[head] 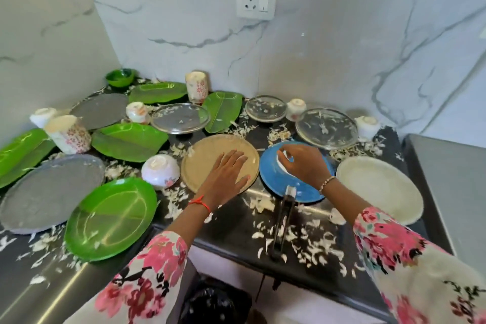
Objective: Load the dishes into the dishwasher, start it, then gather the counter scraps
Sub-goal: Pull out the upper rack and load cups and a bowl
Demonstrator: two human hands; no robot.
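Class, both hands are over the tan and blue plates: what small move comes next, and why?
Probably lift with the right hand: its fingers curl on a white piece at the middle of the blue plate, while the left hand lies flat on the tan plate.

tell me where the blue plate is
In the head view, the blue plate lies right of centre, between the tan plate and the white plate, under the right hand.
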